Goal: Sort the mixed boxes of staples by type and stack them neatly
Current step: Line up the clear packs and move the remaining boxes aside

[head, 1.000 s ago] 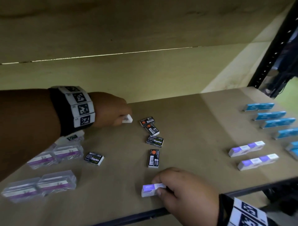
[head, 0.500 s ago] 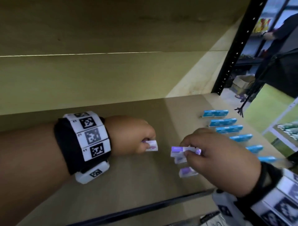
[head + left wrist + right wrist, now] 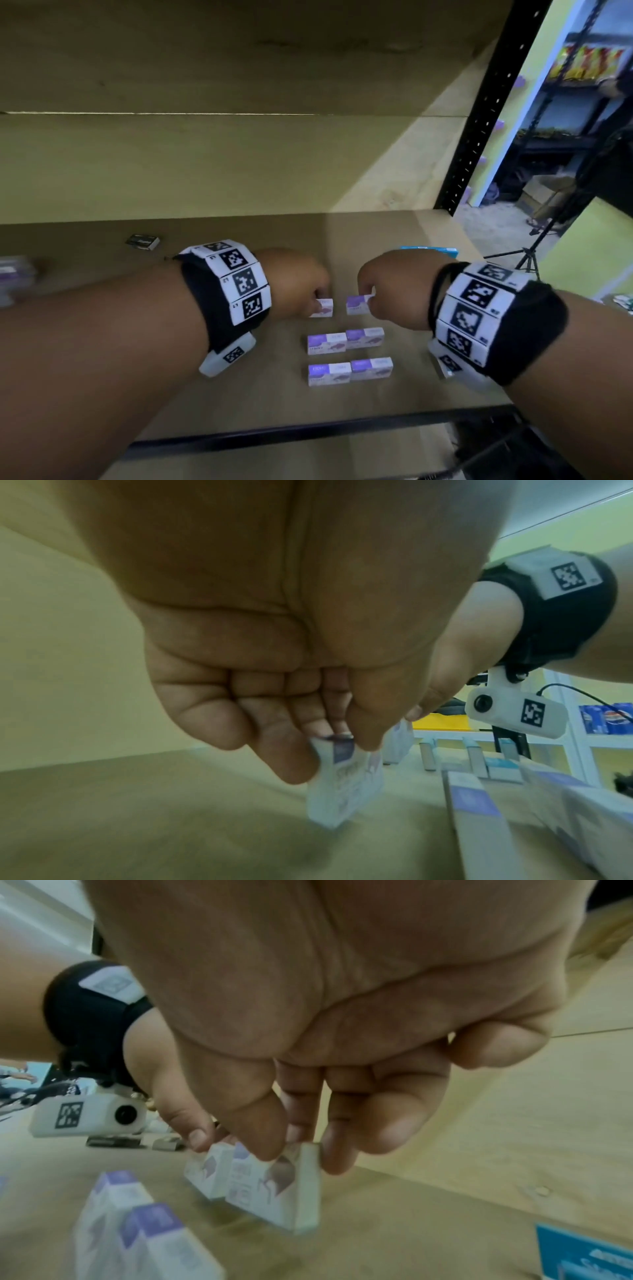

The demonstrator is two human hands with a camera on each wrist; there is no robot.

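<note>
While each hand, left hand (image 3: 294, 284) and right hand (image 3: 394, 287), pinches one small white-and-purple cardboard staple box (image 3: 358, 304) behind the four lined-up purple boxes (image 3: 346, 356), these look light, stiff, best held by the sides.

Six purple-and-white staple boxes on the shelf (image 3: 428, 383), three rows of two. Far row: left box (image 3: 323, 307) and right box (image 3: 357, 304), a small gap between. Middle pair (image 3: 345, 341) and near pair (image 3: 349, 371) lie flat, boxes touching end to end. Blue box (image 3: 432, 250) beyond the far row.
</note>
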